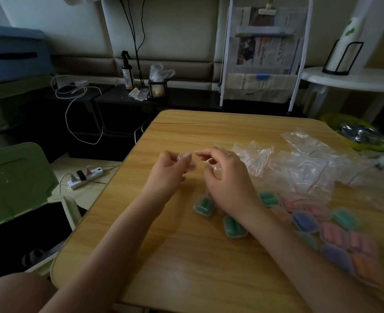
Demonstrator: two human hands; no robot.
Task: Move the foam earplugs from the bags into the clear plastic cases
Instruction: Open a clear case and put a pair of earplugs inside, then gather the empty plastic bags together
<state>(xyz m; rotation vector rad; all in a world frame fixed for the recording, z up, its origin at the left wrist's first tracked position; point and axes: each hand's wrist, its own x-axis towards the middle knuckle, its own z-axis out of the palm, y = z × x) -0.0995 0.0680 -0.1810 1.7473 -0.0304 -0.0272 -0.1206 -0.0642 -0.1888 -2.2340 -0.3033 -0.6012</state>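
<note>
1. Two bare hands are up over the middle of the wooden table [186, 256].
2. The left hand [168, 170] has curled fingers. It pinches something small and see-through at its fingertips. It is too blurry to tell what.
3. The right hand [227, 175] has bent fingers too. A bit of clear plastic shows under it, but I cannot tell if it grips it.
4. A pile of clear bags [299, 168] lies just right of the hands.
5. Small clear cases [232, 227] with green, pink, blue, purple and orange earplugs [333, 232] inside sit near the right arm and along the table's right side.
</note>
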